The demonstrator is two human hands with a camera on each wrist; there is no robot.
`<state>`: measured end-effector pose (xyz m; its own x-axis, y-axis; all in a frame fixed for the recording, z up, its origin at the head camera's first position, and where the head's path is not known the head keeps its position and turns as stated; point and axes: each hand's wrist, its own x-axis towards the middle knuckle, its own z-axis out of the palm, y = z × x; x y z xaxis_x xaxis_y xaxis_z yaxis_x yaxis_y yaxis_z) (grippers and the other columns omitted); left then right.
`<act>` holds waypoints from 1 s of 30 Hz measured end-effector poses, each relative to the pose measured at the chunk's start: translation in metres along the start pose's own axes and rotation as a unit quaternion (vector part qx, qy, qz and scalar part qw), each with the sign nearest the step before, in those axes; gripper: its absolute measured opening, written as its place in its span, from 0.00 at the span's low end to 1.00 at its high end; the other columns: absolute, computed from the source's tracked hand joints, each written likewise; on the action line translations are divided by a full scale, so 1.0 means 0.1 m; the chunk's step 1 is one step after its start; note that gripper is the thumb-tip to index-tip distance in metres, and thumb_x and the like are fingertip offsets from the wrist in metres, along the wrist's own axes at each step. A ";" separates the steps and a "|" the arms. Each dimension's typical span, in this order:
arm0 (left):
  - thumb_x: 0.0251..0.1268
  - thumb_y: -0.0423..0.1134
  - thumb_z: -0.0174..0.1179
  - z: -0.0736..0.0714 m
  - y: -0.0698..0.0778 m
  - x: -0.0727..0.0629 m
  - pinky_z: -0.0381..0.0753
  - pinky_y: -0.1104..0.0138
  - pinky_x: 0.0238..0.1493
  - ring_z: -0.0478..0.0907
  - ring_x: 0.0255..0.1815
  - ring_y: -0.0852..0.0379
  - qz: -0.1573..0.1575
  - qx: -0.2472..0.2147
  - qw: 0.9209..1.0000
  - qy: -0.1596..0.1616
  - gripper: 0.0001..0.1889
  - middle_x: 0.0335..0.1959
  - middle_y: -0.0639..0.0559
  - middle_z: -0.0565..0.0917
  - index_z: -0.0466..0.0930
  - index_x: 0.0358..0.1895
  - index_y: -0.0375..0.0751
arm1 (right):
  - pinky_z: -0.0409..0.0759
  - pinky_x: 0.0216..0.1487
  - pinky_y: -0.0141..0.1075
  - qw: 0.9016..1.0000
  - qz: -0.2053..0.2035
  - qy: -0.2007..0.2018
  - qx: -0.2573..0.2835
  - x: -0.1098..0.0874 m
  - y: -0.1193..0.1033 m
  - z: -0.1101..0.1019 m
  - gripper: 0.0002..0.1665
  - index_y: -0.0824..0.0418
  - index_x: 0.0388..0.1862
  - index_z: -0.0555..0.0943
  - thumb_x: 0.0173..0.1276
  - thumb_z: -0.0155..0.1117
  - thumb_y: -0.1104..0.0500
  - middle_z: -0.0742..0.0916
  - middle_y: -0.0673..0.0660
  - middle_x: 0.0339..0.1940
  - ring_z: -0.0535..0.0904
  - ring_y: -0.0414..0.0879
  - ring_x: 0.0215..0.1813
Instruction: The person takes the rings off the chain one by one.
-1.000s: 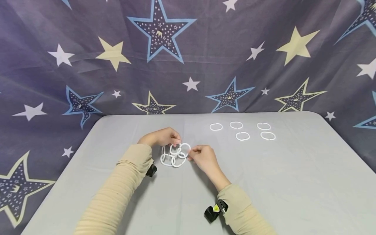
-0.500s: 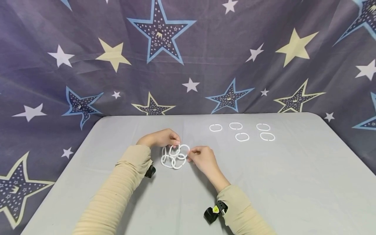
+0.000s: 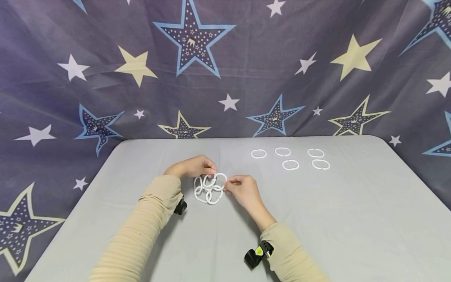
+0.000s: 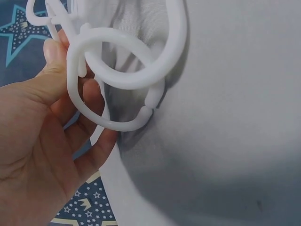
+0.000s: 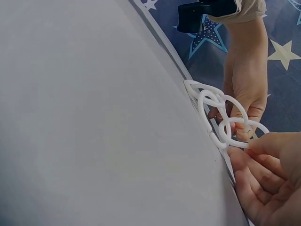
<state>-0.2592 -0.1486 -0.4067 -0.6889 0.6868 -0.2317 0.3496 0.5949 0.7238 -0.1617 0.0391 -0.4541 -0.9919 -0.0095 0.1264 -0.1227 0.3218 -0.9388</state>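
Several white oval plastic links hook together into a small cluster, the chain (image 3: 213, 203), in the middle of the table. At its far side my left hand (image 3: 195, 166) pinches one of the links between thumb and fingers. My right hand (image 3: 246, 192) pinches the link at the cluster's right edge. In the left wrist view, a hooked link (image 4: 124, 126) with a narrow split in its side hangs close to the left fingers (image 4: 96, 150). Seen from the right wrist, the link at the right thumb (image 5: 263, 146) crosses its neighbour near the left fingertips.
Further back on the right of the grey-covered table (image 3: 338, 219) lie several loose white links, among them a front link (image 3: 290, 169) and a far-left link (image 3: 258, 157). A star-printed curtain (image 3: 246, 78) stands behind the table.
Both hands stay almost in place. The chain's left and lower links shift slightly between them, and the leftmost link sits a little more open to view. The loose links have not moved.
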 end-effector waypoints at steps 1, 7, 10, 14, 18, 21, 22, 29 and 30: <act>0.72 0.28 0.54 0.00 0.00 0.00 0.67 0.75 0.25 0.67 0.22 0.62 -0.001 0.000 1.000 -0.001 0.10 0.19 0.55 0.74 0.80 0.34 0.24 | 0.78 0.27 0.30 1.000 0.002 0.001 0.004 0.00 0.00 0.00 0.04 0.70 0.32 0.87 0.61 0.67 0.69 0.88 0.59 0.24 0.85 0.48 0.26; 0.73 0.29 0.54 0.00 0.00 0.01 0.67 0.74 0.26 0.67 0.22 0.61 0.006 0.014 1.000 -0.005 0.11 0.19 0.55 0.73 0.79 0.32 0.24 | 0.83 0.31 0.34 0.999 0.026 0.002 0.048 0.00 0.01 0.01 0.04 0.73 0.32 0.86 0.59 0.66 0.72 0.88 0.64 0.26 0.87 0.50 0.28; 0.73 0.30 0.53 0.01 0.00 0.01 0.67 0.74 0.25 0.67 0.22 0.61 0.008 0.014 1.000 -0.009 0.12 0.19 0.54 0.73 0.78 0.31 0.24 | 0.84 0.31 0.36 0.998 0.034 0.004 0.062 0.01 0.01 0.02 0.04 0.74 0.32 0.86 0.59 0.67 0.73 0.88 0.65 0.27 0.87 0.51 0.28; 0.73 0.29 0.53 0.00 0.01 0.00 0.66 0.75 0.25 0.66 0.22 0.61 0.008 0.004 1.000 -0.019 0.12 0.19 0.54 0.72 0.77 0.30 0.24 | 0.84 0.32 0.36 0.997 0.038 0.008 0.068 0.01 0.01 0.02 0.04 0.74 0.32 0.86 0.58 0.67 0.73 0.88 0.65 0.27 0.87 0.51 0.28; 0.73 0.28 0.52 0.01 0.00 0.00 0.66 0.75 0.26 0.66 0.23 0.61 0.017 -0.007 0.999 -0.027 0.12 0.19 0.54 0.72 0.77 0.30 0.25 | 0.84 0.31 0.36 0.997 0.043 0.007 0.068 0.01 0.01 0.03 0.03 0.74 0.31 0.86 0.58 0.67 0.73 0.88 0.64 0.26 0.87 0.49 0.27; 0.73 0.28 0.52 0.00 -0.04 -0.01 0.65 0.75 0.26 0.65 0.23 0.62 0.035 -0.015 0.999 -0.028 0.11 0.20 0.54 0.72 0.76 0.30 0.25 | 0.84 0.31 0.35 0.996 0.049 0.003 0.073 0.02 0.01 0.03 0.03 0.74 0.31 0.86 0.58 0.66 0.73 0.88 0.64 0.26 0.86 0.48 0.27; 0.73 0.27 0.51 0.00 -0.05 -0.01 0.65 0.75 0.26 0.65 0.23 0.62 0.038 -0.021 0.999 -0.027 0.11 0.20 0.54 0.72 0.75 0.30 0.24 | 0.84 0.31 0.36 0.996 0.048 0.001 0.074 0.02 0.02 0.02 0.04 0.74 0.32 0.85 0.58 0.66 0.73 0.88 0.64 0.26 0.86 0.48 0.27; 0.73 0.27 0.52 -0.02 -0.11 -0.05 0.62 0.75 0.26 0.63 0.22 0.63 0.046 -0.037 0.998 -0.012 0.12 0.19 0.56 0.71 0.73 0.31 0.20 | 0.84 0.32 0.35 0.996 0.052 -0.005 0.079 0.02 0.02 0.01 0.04 0.75 0.32 0.85 0.58 0.67 0.73 0.88 0.65 0.27 0.87 0.49 0.27; 0.73 0.27 0.52 -0.02 -0.11 -0.05 0.63 0.75 0.26 0.64 0.22 0.64 0.045 -0.036 0.998 -0.010 0.12 0.19 0.56 0.72 0.73 0.30 0.21 | 0.84 0.31 0.34 0.995 0.055 -0.004 0.079 0.02 0.02 0.01 0.04 0.75 0.32 0.85 0.58 0.67 0.73 0.88 0.64 0.27 0.87 0.49 0.27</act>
<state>-0.2609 -0.1598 -0.4120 -0.6433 0.7451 -0.1761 0.3627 0.4991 0.7870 -0.1642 0.0387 -0.4559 -0.9998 0.0101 0.0173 -0.0153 0.1686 -0.9856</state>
